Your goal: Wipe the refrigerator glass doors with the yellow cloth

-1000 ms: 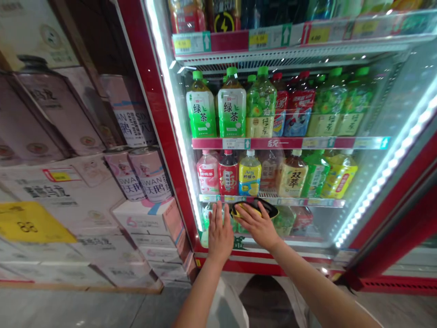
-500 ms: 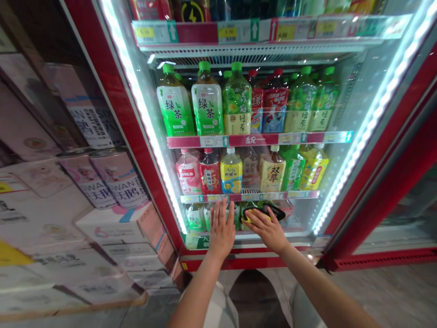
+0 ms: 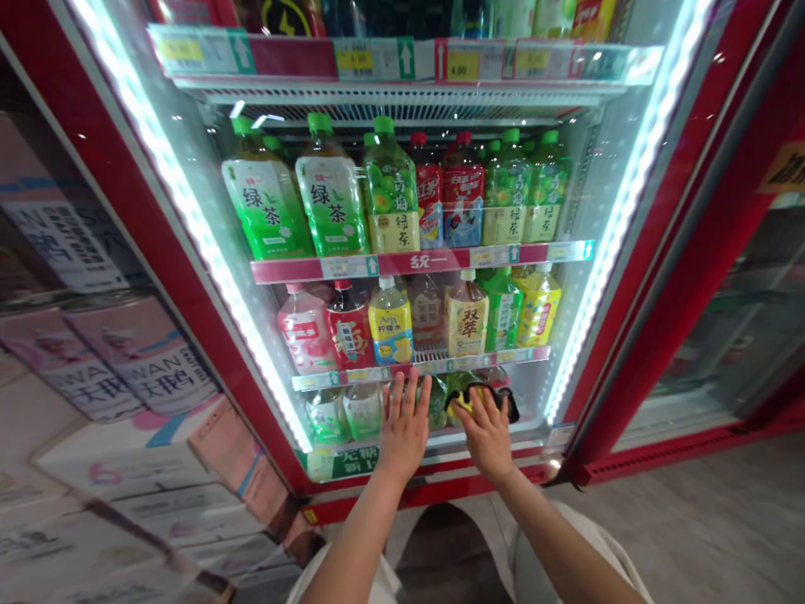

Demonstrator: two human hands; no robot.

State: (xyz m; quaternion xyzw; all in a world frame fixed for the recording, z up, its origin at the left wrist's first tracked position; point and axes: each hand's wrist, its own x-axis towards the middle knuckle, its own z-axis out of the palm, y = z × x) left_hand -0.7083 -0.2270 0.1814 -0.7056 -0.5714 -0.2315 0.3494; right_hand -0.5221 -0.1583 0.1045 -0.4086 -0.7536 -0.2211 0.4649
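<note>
My left hand (image 3: 404,428) lies flat with its fingers spread against the glass front of the drinks fridge, in front of the lowest row of bottles. To its right, my right hand (image 3: 487,432) presses a yellow and black cloth (image 3: 460,404) to the same glass, its fingers spread over it. Above the hands, a shelf edge (image 3: 440,366) carries a yellow-labelled bottle (image 3: 391,323) and a cream-labelled bottle (image 3: 466,317). Behind the glass, green bottles (image 3: 363,411) stand at the bottom, partly hidden by my hands.
Large green tea bottles (image 3: 267,201) fill the middle shelf. Red frame bars (image 3: 144,184) border the lit glass. Stacked cartons (image 3: 144,453) and pink cans (image 3: 142,352) stand close on the left. Another red-framed fridge (image 3: 685,335) is on the right.
The view has shifted, so the fridge sits further left and more of the right-hand fridge shows. My right hand and the cloth have moved slightly closer to my left hand, which remains on the glass.
</note>
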